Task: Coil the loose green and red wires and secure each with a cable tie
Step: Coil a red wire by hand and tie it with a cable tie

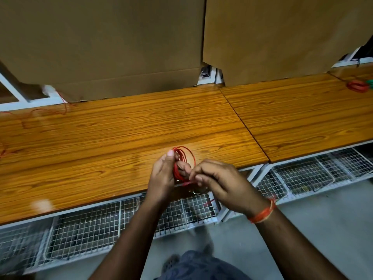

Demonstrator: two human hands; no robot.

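Over the near edge of the wooden bench (125, 138), the left hand (162, 176) grips the red coil (182, 158) so its loops stay gathered, while the right hand (218, 180) pinches its free end, seemingly to wrap it.

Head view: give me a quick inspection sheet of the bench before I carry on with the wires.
Surface: wooden bench top, two panels side by side, glossy.
Job's things: red wire coil held above the front edge; finished red coil and a green coil lie far right. No cable tie seen.
Clutter: nothing seen.
Hands: left hand grips the coil; right hand pinches the wire's end.
Cables: loose red wire trails over the far left of the bench.
Surroundings: cardboard sheets behind the bench, wire mesh baskets under it.
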